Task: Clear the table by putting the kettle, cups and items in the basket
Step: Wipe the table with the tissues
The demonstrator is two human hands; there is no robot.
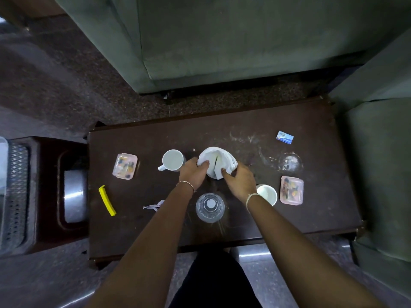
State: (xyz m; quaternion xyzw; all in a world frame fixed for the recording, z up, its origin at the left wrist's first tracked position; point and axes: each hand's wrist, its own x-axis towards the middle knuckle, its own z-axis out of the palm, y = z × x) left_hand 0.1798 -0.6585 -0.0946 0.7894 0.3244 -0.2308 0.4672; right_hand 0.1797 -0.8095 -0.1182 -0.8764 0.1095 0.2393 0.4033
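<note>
Both forearms reach in over the near edge of the bench (222, 125) and converge at its middle. The left hand (192, 172) and right hand (239, 181) meet on a white bag (216, 160). Each grip is curled, with fingertips pinching the bag's near folds. A mug (173, 160) stands just beside the left hand, a paper cup (268, 194) sits beside the right wrist, and an upturned glass (210, 207) stands between the forearms. Dark bench top shows from the bag to the far edge. A yellow clip (107, 200) lies near the left edge. The basket (15, 192) stands off the left end, past a stool (46, 152).
</note>
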